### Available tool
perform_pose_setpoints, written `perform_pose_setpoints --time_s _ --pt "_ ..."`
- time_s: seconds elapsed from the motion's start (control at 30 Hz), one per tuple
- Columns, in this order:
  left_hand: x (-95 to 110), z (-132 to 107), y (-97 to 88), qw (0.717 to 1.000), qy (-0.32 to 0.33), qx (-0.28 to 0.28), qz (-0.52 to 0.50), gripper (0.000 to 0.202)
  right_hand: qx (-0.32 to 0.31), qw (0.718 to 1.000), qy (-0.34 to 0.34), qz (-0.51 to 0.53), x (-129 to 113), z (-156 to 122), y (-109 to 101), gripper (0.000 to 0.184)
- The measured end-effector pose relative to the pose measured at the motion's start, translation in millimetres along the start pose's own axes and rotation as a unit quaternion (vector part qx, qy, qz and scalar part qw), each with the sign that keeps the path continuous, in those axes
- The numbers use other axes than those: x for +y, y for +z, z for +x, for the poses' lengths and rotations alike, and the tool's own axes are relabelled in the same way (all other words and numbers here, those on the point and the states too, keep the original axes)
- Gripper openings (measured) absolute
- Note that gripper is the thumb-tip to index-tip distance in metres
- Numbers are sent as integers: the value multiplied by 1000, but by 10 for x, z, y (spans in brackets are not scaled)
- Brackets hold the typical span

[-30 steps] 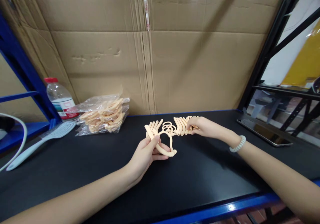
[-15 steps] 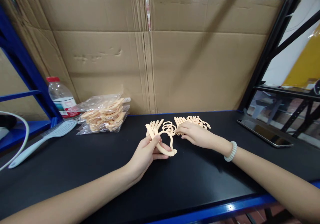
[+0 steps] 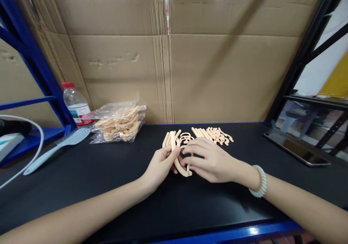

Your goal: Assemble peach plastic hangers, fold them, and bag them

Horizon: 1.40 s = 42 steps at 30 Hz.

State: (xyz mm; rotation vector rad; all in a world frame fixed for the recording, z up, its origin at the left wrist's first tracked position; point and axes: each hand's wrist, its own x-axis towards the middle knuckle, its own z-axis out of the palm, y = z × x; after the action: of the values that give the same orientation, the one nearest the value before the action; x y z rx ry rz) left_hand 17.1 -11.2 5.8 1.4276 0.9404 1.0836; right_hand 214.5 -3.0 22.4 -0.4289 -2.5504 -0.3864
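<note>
Pinched between the thumb and fingers of my left hand (image 3: 159,166) is a cream-coloured curved piece (image 3: 181,169), tilted, with a rounded loop shape beside it. My right hand (image 3: 213,159) meets it from the right, fingers curled in at the loop; whatever its fingertips grip is hidden. Behind the hands, on the black table (image 3: 130,200), lie cream rings (image 3: 186,135), partly covered by my right hand. Short cream rods (image 3: 165,139) show behind my left hand. More rods (image 3: 199,132) and several small curved pieces (image 3: 220,135) lie in a row to the right.
Clear bags of cream pieces (image 3: 122,122) are stacked at the back left, near a red-capped bottle (image 3: 78,108) and a pale blue hairbrush (image 3: 69,139). A phone (image 3: 296,149) lies at the right. Cardboard (image 3: 231,66) walls off the back.
My right hand has come from the loose pieces at the back toward the curved piece in my left hand. That piece now stands more upright. The view has shifted slightly.
</note>
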Motion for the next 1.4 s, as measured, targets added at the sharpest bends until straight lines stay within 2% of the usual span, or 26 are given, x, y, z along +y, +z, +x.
perform_pose_setpoints --time_s 0.07,0.13,0.23,0.3,0.37,0.47,0.63,0.73,0.9,0.97,1.07,1.17,1.27,1.33,1.4 --pt "0 3 -14 1000 16 1 21 33 -20 1000 -17 -15 -29 0 14 16" --pt "-1 5 -31 999 29 2 46 33 -20 1000 4 -1 -22 -21 27 13" --pt "0 2 -52 995 53 10 79 30 52 989 97 103 -30 -30 27 13" --pt "-1 -6 -60 993 66 15 99 26 100 958 173 205 -61 -6 20 21" --pt "-4 -17 -64 990 71 19 122 25 106 915 225 317 -86 27 15 31" --pt "-5 -26 -66 986 72 26 151 25 97 851 265 443 -79 53 20 30" --pt "21 -11 -75 981 90 36 170 23 71 764 307 563 -22 34 28 29" --pt "34 -1 -85 975 113 37 190 22 84 743 321 581 -4 24 25 26" --pt "11 18 -122 951 143 46 271 25 165 740 379 530 56 16 32 24" --pt "-18 30 -143 928 179 49 322 25 154 735 408 520 78 8 51 27" --pt "-66 39 -173 871 242 55 425 25 76 739 429 514 88 -6 88 28" --pt "-83 27 -194 786 266 35 556 26 5 749 418 515 67 -15 118 32" --pt "-55 5 -203 696 285 -18 659 26 -34 759 389 521 24 -10 132 32" --pt "-21 -9 -200 645 292 -54 705 24 -49 754 385 530 -7 0 135 32" --pt "18 -20 -188 611 286 -86 734 19 -62 736 398 544 -30 11 132 31"
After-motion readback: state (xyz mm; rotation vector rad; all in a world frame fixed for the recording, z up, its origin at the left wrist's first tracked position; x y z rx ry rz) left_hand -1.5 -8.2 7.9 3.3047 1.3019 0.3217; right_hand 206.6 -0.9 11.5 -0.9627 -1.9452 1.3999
